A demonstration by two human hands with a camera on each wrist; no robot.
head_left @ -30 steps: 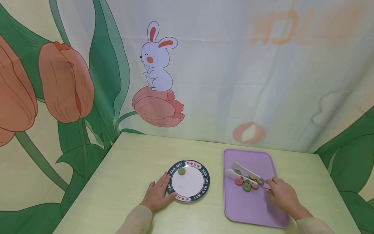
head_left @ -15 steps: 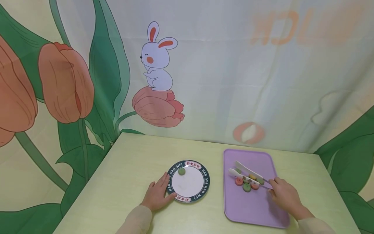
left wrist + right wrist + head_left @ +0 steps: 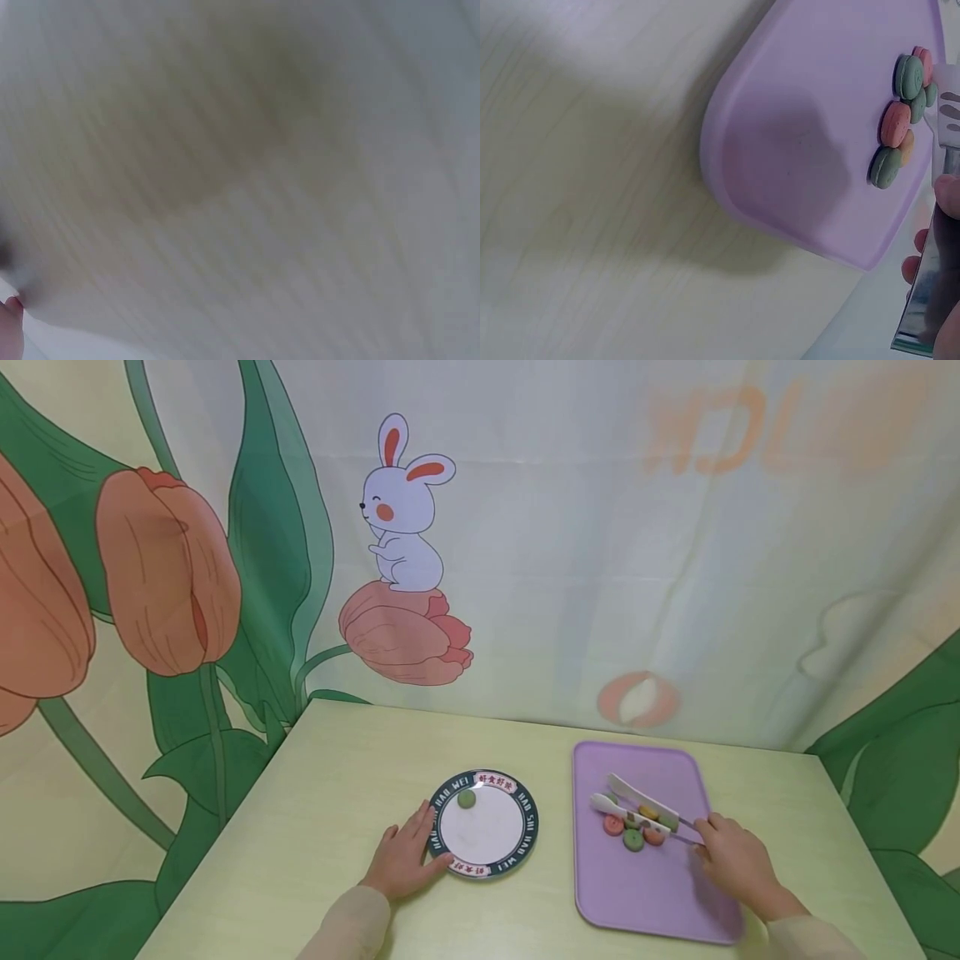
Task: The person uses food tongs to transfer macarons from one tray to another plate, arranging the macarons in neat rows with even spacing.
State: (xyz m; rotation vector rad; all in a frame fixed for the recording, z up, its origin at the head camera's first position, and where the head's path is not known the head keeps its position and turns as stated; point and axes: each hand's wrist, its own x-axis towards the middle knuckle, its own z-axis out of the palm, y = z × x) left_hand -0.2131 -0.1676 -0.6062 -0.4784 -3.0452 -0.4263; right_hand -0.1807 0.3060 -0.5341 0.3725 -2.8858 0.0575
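In the head view, my left hand (image 3: 403, 860) lies at the near left of a white plate (image 3: 483, 837) with a dark lettered rim. Its straight fingers touch the rim and its thumb rests on the lower edge. One green macaron (image 3: 467, 798) sits on the plate. My right hand (image 3: 741, 862) grips tongs (image 3: 637, 794) with white arms and a metal handle, spread over several green, pink and yellow macarons on a purple tray. A pink macaron (image 3: 895, 124) and a green macaron (image 3: 886, 167) show in the right wrist view, beside the metal handle (image 3: 922, 311).
The purple tray (image 3: 637, 897) has a low raised rim and stands right of the plate on a pale wooden table (image 3: 360, 752). A printed cloth (image 3: 540, 568) with tulips and a rabbit hangs behind. The left wrist view is mostly blurred tabletop (image 3: 300, 285).
My right hand and the tongs have drifted slightly right, and the tips have moved right over the macarons. My left hand, the plate and its macaron have stayed still.
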